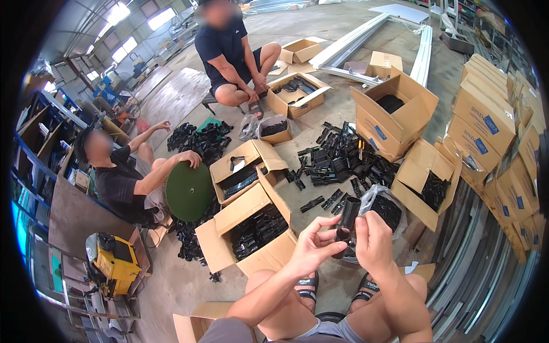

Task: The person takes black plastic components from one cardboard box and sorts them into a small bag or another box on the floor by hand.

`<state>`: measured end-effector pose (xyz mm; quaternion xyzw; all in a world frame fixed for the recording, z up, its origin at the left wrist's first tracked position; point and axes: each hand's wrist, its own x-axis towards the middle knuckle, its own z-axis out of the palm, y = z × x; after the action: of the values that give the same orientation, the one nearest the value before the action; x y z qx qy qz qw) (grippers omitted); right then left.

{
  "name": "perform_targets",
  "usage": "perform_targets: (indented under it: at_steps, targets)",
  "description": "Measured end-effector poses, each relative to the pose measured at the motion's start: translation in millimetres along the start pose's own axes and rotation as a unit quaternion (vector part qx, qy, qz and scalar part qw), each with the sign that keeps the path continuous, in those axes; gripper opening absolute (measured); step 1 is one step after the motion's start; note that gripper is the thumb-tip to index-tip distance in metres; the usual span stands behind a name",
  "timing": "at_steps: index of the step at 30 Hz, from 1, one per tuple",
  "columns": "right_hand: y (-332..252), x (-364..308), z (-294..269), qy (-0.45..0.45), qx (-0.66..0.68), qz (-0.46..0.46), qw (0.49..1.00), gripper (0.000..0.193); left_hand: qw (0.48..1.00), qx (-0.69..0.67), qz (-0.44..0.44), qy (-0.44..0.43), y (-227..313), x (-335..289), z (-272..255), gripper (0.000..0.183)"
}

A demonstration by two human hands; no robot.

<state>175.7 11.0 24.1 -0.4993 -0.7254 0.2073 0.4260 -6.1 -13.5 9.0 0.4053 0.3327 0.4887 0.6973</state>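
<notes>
Between my hands, over my knees, is a black plastic tube-shaped part (350, 212) held upright. The fingers of my left hand (318, 243) close on its lower end. My right hand (374, 237) pinches it from the right side, its fingertips partly hidden. Behind my hands a clear plastic bag (374, 197) holds small black parts. Beyond lies a loose heap of black plastic parts (337, 163) on the floor. Left of my hands an open cardboard box (214, 243) is filled with similar black parts.
A co-worker at left holds a green round disc (189, 191). Another person sits at the back beside an open box (297, 108). More open boxes (400, 117) stand at right, near stacked cartons (480, 126) and long metal profiles (457, 286). A yellow machine (114, 266) stands at lower left.
</notes>
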Motion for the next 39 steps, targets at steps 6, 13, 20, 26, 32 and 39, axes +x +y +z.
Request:
perform_targets:
  at_steps: [6,13,20,26,32,39]
  targets:
    - [-20.0,5.0,3.9,0.085,0.120,0.001,0.989,0.016,1.000,-0.016,-0.007,-0.002,2.4,1.1,0.8,0.057]
    - [-8.1,4.4,-0.6,0.047,0.038,-0.006,0.998,0.028,1.000,-0.007,0.002,-0.002,4.4,0.1,4.5,0.056]
    - [-2.6,2.9,-13.8,0.075,0.113,0.154,0.979,0.039,0.895,0.415,0.132,0.099,56.3,-2.6,-61.4,0.055]
    - [10.8,3.9,-22.7,0.073,0.143,0.178,0.971,0.041,0.709,0.667,-0.073,0.216,45.5,-50.1,-200.0,0.052]
    - [11.6,7.8,-5.7,0.001,0.126,0.198,0.972,0.036,0.620,0.729,-0.211,0.200,-53.0,-90.0,-315.4,0.057]
    - [17.8,12.4,14.3,-0.031,0.093,0.214,0.972,0.036,0.694,0.683,-0.046,0.224,-75.9,-20.1,-305.4,0.068]
